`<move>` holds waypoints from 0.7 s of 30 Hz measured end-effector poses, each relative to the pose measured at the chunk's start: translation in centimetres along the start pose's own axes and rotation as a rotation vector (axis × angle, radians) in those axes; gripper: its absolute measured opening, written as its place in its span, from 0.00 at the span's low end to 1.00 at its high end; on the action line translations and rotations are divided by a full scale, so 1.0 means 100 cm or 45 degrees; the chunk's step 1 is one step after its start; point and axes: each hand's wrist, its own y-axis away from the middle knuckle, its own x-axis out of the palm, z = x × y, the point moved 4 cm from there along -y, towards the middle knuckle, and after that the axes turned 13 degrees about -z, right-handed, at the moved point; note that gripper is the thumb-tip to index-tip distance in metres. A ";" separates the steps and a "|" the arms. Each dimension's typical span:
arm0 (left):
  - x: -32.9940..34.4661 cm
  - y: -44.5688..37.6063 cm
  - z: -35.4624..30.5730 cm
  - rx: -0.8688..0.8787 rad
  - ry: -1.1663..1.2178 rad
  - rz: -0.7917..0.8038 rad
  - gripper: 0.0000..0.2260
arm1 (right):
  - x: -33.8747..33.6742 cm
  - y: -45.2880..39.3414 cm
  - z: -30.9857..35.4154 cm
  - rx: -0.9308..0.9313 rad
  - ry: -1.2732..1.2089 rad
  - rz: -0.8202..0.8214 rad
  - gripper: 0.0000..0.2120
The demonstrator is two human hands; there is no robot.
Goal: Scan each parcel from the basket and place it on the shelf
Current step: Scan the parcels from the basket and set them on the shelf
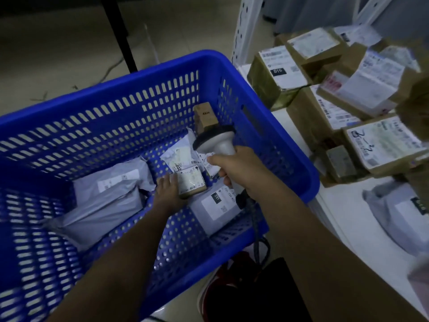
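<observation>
A blue perforated basket [97, 94] fills the left of the view. Inside it my left hand [167, 190] grips a small brown box [191, 184] with a white label. My right hand [241, 173] holds a white handheld scanner [216, 141] just above and right of that box, its dark head pointing away from me. Also in the basket lie a grey mailer bag [106, 201], a grey bag labelled 231 [218, 210], a white bag [180, 156] and a small brown box [205, 118] leaning in the far corner.
A white shelf [343, 201] stands to the right, stacked with several labelled cardboard boxes [281, 75] and a grey bag [401, 210]. A white perforated shelf post [243, 26] rises behind the basket. The scanner's cable [256, 235] hangs down past the basket's near corner.
</observation>
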 end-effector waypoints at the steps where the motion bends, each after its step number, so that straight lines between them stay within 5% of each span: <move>1: 0.004 -0.006 0.001 0.012 -0.067 0.005 0.47 | 0.001 -0.005 -0.003 0.021 0.022 0.010 0.08; 10: 0.008 -0.027 0.000 0.055 -0.420 0.075 0.51 | -0.005 -0.019 -0.015 0.097 0.028 -0.002 0.10; 17: -0.043 0.017 -0.021 -0.251 0.087 -0.103 0.44 | -0.019 0.000 -0.015 0.004 -0.063 -0.115 0.08; 21: -0.101 0.045 -0.056 -0.226 0.357 -0.222 0.43 | -0.046 0.026 -0.017 -0.001 -0.183 -0.266 0.09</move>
